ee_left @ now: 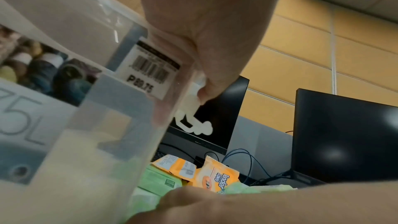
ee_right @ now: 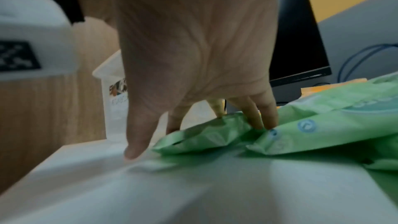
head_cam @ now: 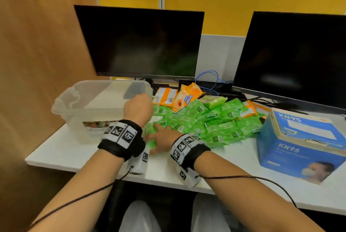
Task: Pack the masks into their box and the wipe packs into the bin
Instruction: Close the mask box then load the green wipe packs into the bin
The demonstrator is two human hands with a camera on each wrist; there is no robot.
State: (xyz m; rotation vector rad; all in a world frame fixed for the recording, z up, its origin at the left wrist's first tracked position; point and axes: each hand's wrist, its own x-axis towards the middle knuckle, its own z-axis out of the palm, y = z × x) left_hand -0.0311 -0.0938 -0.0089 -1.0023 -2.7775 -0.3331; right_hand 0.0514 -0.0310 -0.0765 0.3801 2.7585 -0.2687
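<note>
A clear plastic bin (head_cam: 89, 100) stands at the desk's left, with nothing visible inside. My left hand (head_cam: 139, 105) grips its right wall at the rim; in the left wrist view the thumb (ee_left: 206, 88) presses outside the bin (ee_left: 64, 108). A heap of green wipe packs (head_cam: 215, 121) and a few orange packs (head_cam: 180, 97) lies mid-desk. My right hand (head_cam: 160, 138) reaches over the nearest green pack (ee_right: 206, 137). The fingers (ee_right: 267, 118) touch its far side and the thumb (ee_right: 135, 149) rests on the desk. A blue KN95 mask box (head_cam: 299, 149) stands at the right. No loose masks show.
Two dark monitors (head_cam: 142, 44) (head_cam: 292, 59) stand behind the pile, with blue and black cables (head_cam: 211, 80) between them. A wooden partition (head_cam: 37, 44) closes off the left side. The white desk (head_cam: 74, 149) shows bare surface in front of the bin and packs.
</note>
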